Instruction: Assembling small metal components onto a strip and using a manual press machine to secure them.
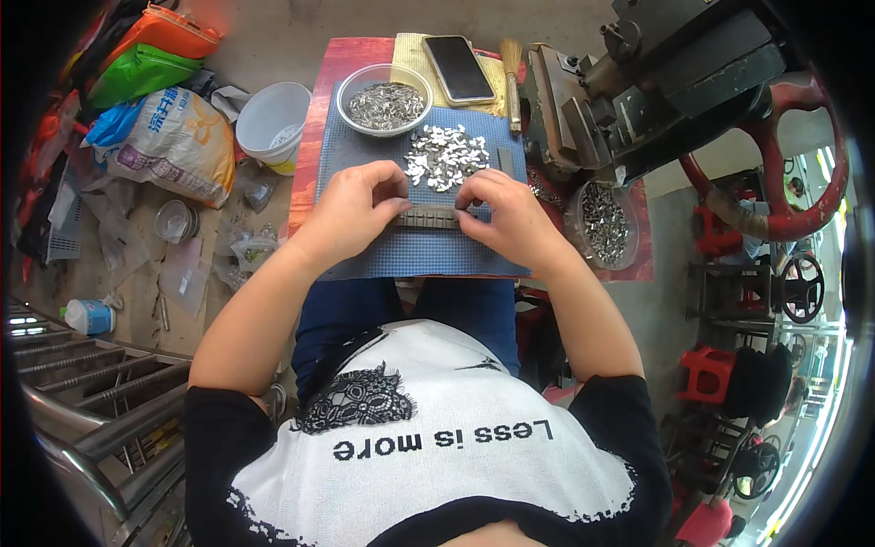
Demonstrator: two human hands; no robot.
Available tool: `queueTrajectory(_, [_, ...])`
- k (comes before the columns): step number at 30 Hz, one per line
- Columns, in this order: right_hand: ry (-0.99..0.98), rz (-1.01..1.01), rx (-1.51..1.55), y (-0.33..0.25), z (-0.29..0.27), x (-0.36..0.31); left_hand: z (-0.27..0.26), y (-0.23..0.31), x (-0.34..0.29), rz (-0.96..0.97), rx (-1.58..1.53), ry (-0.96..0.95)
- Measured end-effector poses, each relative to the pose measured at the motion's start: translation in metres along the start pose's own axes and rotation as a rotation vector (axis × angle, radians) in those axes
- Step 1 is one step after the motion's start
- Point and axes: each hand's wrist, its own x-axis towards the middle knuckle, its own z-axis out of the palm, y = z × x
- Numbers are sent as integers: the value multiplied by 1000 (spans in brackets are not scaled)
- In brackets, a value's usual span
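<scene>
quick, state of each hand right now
Left hand: curled, at the left end of the slotted metal bar; grip cannot be told.
Right hand: curled, at the bar's right end; grip cannot be told.

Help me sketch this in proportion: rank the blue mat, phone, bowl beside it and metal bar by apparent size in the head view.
Largest to smallest:
1. Blue mat
2. Bowl
3. Phone
4. Metal bar, judged by its visible part
</scene>
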Motion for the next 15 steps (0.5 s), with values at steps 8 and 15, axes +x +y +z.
queueTrajectory(8, [56, 36, 78, -12, 10, -3, 10, -13, -2, 245, 253, 0])
queueTrajectory(15, [82, 7, 35, -12, 15, -4, 2, -5, 0, 239, 337, -66])
